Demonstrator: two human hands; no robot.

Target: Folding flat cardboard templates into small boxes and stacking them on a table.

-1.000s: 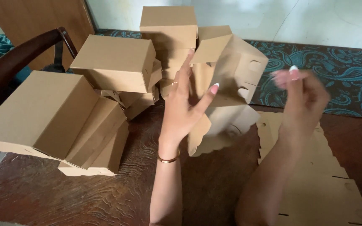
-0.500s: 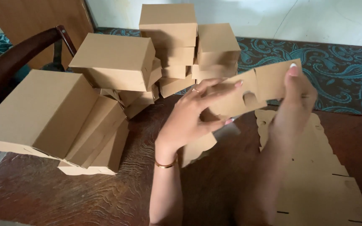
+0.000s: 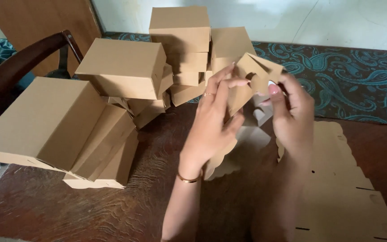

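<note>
Brown corrugated card, thin and die-cut — that is what we have between both hands above the middle of the dark wooden table (image 3: pixel 113 210). The cardboard blank (image 3: pixel 256 74) is partly folded, its upper flap raised in front of the stack of finished boxes (image 3: pixel 180 40), its lower panels hanging down behind our wrists toward the tabletop. Our left hand (image 3: pixel 213 123) lies flat along the near face with fingers stretched up to the fold, thumb wrapped round the edge; our right hand (image 3: pixel 292 116) pinches the upper flap between thumb and fingertips close to a cut-out notch, so both hands are closed on the blank. We judge it very light and springy: stiff along the flutes, willing to bend only at the scored lines, and quick to crease or tear at the slots and scalloped tabs if squeezed there. The surface looks matte and dry, so not slippery. Best hold, as we read it, is on the broad panels just beside a score line, fingers spread, not on the narrow tabs. To the left lie larger closed boxes (image 3: pixel 59 130), leaning on one another; to the right, flat unfolded blanks (image 3: pixel 337 179) rest on the table, touching its right edge region. A patterned teal cloth (image 3: pixel 359 85) runs behind — a chair arm (image 3: pixel 19 67) curves at far left.
</note>
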